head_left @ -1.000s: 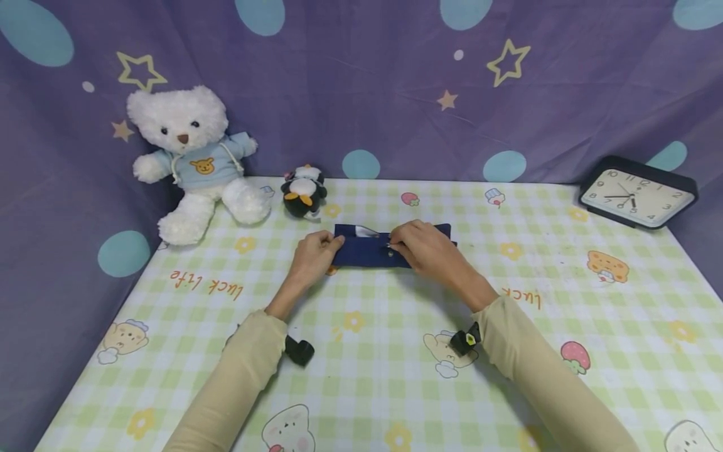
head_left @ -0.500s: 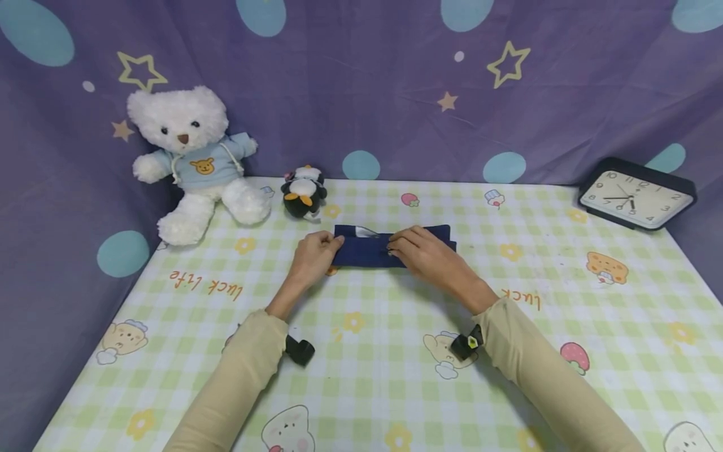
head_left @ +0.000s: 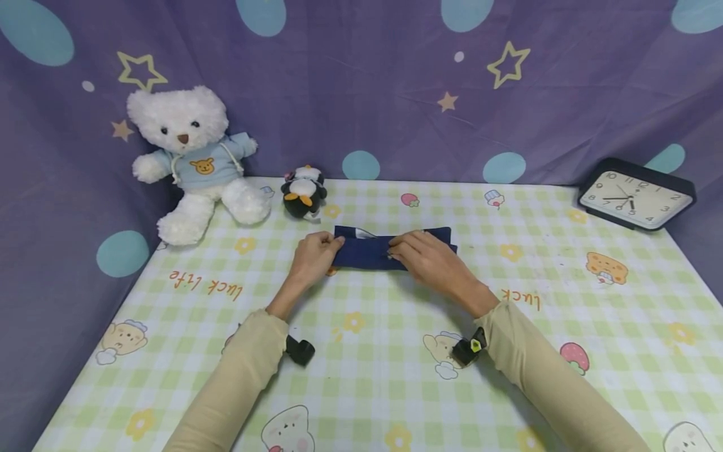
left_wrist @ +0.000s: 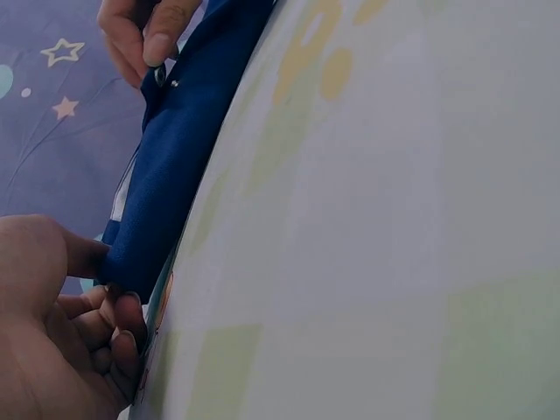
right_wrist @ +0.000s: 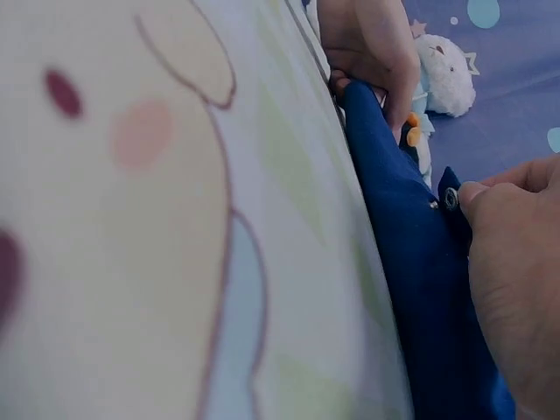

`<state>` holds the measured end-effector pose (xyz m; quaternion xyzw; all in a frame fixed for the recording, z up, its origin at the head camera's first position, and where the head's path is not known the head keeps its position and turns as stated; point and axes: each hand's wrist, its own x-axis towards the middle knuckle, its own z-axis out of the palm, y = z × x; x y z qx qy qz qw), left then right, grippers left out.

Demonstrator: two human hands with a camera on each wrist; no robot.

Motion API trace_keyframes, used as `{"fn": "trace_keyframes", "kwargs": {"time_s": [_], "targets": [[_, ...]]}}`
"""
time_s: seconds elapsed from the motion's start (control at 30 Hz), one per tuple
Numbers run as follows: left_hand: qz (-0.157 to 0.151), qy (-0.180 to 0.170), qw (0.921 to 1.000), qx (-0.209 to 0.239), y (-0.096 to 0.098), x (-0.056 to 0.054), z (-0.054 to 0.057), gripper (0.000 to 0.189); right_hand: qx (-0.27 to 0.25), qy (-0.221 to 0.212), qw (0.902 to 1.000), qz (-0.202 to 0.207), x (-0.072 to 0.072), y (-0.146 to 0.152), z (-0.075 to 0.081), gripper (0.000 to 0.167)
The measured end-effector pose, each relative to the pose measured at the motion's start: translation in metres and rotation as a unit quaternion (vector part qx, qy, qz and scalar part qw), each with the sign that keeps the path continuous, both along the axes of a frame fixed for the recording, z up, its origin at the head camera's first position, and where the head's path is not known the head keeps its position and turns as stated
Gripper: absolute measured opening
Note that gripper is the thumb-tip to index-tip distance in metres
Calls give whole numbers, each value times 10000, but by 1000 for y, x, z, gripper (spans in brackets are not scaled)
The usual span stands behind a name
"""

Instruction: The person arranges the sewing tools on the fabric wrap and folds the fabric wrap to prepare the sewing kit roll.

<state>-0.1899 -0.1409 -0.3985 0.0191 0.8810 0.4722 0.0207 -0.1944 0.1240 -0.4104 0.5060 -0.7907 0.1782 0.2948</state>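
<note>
A dark blue pouch [head_left: 367,253] lies crosswise in the middle of the table, with a slit of white showing along its far side. My left hand [head_left: 314,256] pinches its left end between thumb and fingers; in the left wrist view the thumb is on one side of the blue material [left_wrist: 166,201] and the fingers are on the other. With thumb and fingertips, my right hand [head_left: 432,260] pinches a small tab [right_wrist: 451,194] bearing a round metal snap. Close beside that tab, a small metal stud [right_wrist: 433,204] sits on the pouch. The right hand hides part of the pouch's right half.
At the back left a white teddy bear [head_left: 203,169] in a blue hoodie leans against the purple curtain [head_left: 384,94]. Beside it sits a small penguin plush [head_left: 304,191]. A black-framed clock [head_left: 638,194] stands at the back right. A checked cloth [head_left: 373,376] covers the table.
My right hand has shifted slightly down toward me with the tab. The stud, seen on the pouch front a second ago, is now covered in the head view. The left hand stays put.
</note>
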Motion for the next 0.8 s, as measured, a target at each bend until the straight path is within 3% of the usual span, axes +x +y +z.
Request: {"fn": "trace_keyframes", "kwargs": {"time_s": [0.17,0.37,0.5,0.67,0.8], "targets": [[13,-26,10000,-58,0,0,0,36,38,27,10000,2,2,1,-3,9],[12,-59,9999,-91,-1,-1,-1,36,92,61,9999,35,6,4,-6,16],[-17,-54,9999,-135,-1,-2,0,37,418,275,9986,-186,10,4,-4,22],[-55,-72,9996,-266,-1,-3,1,38,1467,957,9820,-712,20,2,2,29],[-63,-84,9994,-330,-1,-3,2,38,2053,1217,9655,-1038,26,1,4,34]]}}
